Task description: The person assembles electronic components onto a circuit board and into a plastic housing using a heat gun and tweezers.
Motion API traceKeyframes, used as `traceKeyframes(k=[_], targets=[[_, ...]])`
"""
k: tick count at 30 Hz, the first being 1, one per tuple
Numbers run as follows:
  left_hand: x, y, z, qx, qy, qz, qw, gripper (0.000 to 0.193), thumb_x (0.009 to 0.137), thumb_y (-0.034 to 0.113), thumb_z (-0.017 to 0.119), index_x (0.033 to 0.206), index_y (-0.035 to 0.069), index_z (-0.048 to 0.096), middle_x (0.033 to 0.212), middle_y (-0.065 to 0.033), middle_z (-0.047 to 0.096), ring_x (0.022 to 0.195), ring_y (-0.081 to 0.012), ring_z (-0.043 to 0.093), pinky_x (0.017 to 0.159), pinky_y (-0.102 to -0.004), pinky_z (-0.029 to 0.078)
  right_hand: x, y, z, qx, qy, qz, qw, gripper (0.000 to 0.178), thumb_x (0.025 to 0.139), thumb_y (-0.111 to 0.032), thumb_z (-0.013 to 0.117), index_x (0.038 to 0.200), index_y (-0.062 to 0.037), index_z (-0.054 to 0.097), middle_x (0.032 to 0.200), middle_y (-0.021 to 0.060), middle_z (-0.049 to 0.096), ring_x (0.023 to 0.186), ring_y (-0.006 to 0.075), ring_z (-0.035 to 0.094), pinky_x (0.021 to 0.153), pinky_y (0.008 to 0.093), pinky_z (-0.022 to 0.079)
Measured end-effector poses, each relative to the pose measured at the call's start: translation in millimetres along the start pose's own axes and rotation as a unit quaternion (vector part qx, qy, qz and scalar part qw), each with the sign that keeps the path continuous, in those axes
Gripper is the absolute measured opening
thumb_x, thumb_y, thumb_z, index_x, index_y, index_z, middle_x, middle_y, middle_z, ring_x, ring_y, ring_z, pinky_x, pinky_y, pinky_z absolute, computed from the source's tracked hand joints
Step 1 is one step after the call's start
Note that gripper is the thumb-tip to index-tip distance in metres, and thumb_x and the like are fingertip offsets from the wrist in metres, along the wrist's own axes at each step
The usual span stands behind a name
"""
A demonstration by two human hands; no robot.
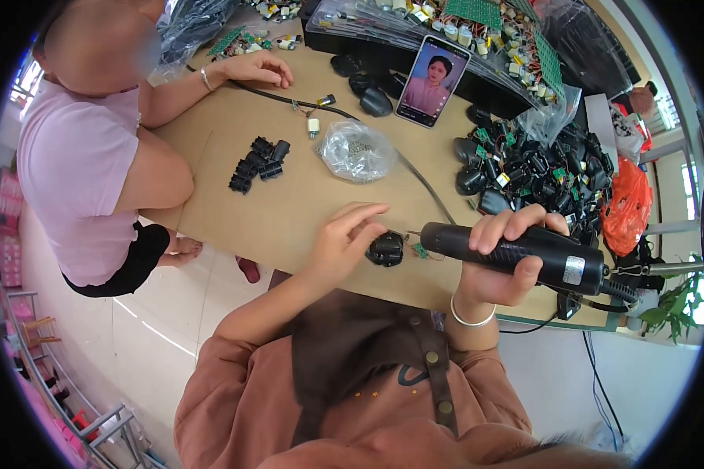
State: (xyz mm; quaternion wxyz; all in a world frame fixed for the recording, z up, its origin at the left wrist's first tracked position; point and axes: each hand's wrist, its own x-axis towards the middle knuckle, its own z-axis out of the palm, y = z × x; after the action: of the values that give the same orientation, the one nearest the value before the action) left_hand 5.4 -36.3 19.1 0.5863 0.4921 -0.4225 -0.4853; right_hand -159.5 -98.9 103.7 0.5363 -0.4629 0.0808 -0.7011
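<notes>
My right hand (508, 254) is wrapped around a black electric screwdriver (551, 256), lying nearly level with its thin bit pointing left. Just short of that bit sits a small black plastic housing (386, 250) near the table's front edge. The fingers of my left hand (344, 244) press against the housing's left side and steady it; the index finger stretches out above it. Beside the housing, under the screwdriver's tip, lies a small green circuit board (421, 250). A clear plastic bag of small metal screws (358, 151) rests beyond my hands.
Several black plastic pieces (258, 162) lie at left, near a small motor (313, 127). A phone (433, 81) stands propped at the back. Black housings with wired boards (540, 168) pile up at right. A black cable (422, 180) crosses the table. A co-worker's hand (262, 69) rests at far left.
</notes>
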Motion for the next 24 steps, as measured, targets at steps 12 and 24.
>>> traceKeyframes(k=[12,24], targets=[[-15,-19,-5,0.348,0.003,0.187,0.919,0.020,0.069,0.010,0.073,0.084,0.003,0.062,0.095,-0.0074,0.060,0.086,-0.0264,0.056,0.073,-0.0351,0.047,-10,32,3,-0.067,-0.061,0.103,0.990,0.054,0.076,-0.018,0.074,0.114,-0.0078,0.036,0.082,0.0098,0.047,0.060,0.0173,0.054,0.055,0.0307,0.050],[-11,-16,-7,0.351,-0.023,0.198,0.915,0.020,0.069,0.009,0.073,0.082,0.000,0.061,0.091,-0.0089,0.058,0.082,-0.0266,0.055,0.068,-0.0347,0.047,-13,39,3,-0.061,-0.065,0.135,0.987,0.053,0.076,-0.011,0.072,0.114,-0.0078,0.036,0.083,0.0098,0.047,0.063,0.0167,0.052,0.057,0.0295,0.049]])
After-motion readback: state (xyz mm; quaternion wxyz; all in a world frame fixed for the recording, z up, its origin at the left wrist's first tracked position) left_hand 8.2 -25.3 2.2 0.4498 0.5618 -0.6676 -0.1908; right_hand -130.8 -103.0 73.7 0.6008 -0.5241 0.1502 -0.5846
